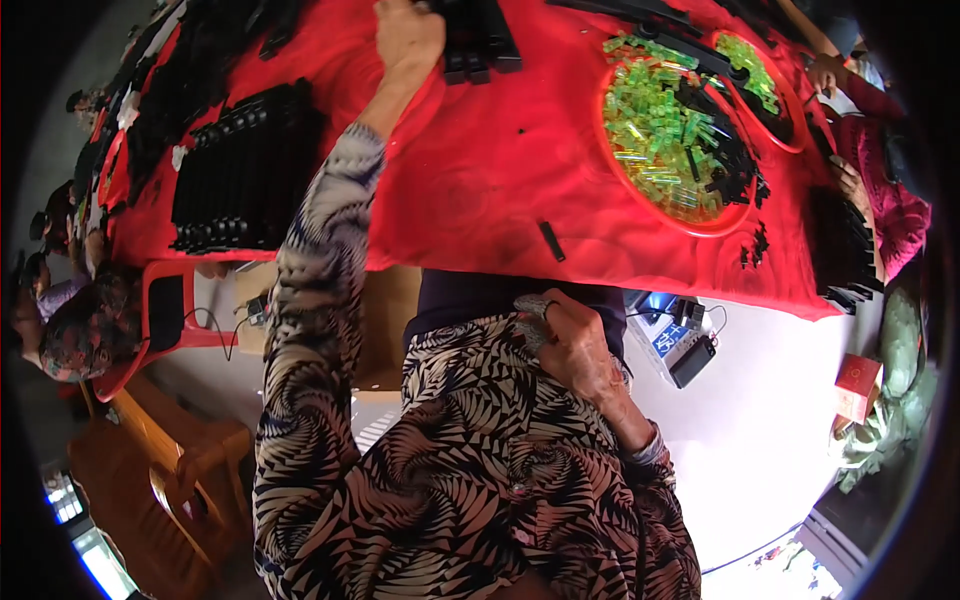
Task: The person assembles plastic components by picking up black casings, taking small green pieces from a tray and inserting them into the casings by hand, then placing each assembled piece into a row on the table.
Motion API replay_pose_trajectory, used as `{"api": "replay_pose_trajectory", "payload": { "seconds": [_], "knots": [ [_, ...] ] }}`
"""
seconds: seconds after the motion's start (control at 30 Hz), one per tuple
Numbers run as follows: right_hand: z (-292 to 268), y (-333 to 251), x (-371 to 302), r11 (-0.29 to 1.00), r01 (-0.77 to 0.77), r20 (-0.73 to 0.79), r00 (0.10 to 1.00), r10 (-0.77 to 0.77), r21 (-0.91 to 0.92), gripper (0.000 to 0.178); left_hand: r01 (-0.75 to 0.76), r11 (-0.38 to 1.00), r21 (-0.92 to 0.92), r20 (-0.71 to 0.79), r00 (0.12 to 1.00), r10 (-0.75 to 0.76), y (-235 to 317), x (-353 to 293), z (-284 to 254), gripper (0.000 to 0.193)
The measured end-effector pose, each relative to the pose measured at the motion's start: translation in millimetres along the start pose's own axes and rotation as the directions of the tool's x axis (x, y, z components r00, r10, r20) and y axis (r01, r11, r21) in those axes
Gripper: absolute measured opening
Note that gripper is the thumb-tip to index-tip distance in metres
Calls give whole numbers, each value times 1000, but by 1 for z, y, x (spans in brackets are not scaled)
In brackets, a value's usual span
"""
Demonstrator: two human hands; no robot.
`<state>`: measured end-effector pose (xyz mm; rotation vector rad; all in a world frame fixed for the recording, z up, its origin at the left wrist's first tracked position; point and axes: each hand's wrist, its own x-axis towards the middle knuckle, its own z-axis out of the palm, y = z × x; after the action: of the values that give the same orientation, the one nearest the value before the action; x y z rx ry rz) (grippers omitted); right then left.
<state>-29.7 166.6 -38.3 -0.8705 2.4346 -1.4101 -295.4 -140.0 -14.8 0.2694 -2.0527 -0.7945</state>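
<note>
My left hand (408, 38) reaches across the red-covered table (450, 190) to the upper edge of the view. It is beside a group of black bar-shaped pieces (480, 45); its fingertips are cut off, so their grip does not show. Low in front of my body, my right hand (578, 345) is closed, its fingers curled in over my lap. Greyish material (530, 318) shows around its fingers, and I cannot make out what it is. One short black piece (552, 241) lies alone near the table's front edge.
A red-rimmed tub (712, 230) of greenish clear pieces and black bits is at the right, with a second tub (795, 145) behind it. Rows of black bars (245, 170) lie at the left. Other people's hands (825, 75) are at the far right. A wooden chair (165, 480) stands lower left.
</note>
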Motion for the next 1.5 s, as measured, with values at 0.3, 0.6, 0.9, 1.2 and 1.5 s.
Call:
{"api": "replay_pose_trajectory", "payload": {
  "seconds": [0.3, 0.6, 0.9, 1.2, 1.5],
  "knots": [
    [-15, 2, -9, 998, -12, -108, 994, 6, -61, 25, 745, 196, -638, 612, 645, -457, 81, -117, -148, 34],
    [-126, 50, 70, 946, 13, -523, 831, -190, -323, 18, 820, -353, -452, 889, 447, -99, 81, -189, -168, 54],
    [-142, 66, 96, 773, -52, -221, 968, -116, -632, 31, 832, -346, -434, 901, 400, -168, 91, -193, -166, 47],
    [-142, 55, 102, 799, -99, -178, 984, -9, -593, 29, 842, -292, -453, 887, 395, -240, 89, -194, -171, 34],
    [-146, 59, 100, 722, -5, -178, 970, -164, -692, 21, 775, -205, -598, 801, 572, -177, 99, -197, -177, 33]
  ]
}}
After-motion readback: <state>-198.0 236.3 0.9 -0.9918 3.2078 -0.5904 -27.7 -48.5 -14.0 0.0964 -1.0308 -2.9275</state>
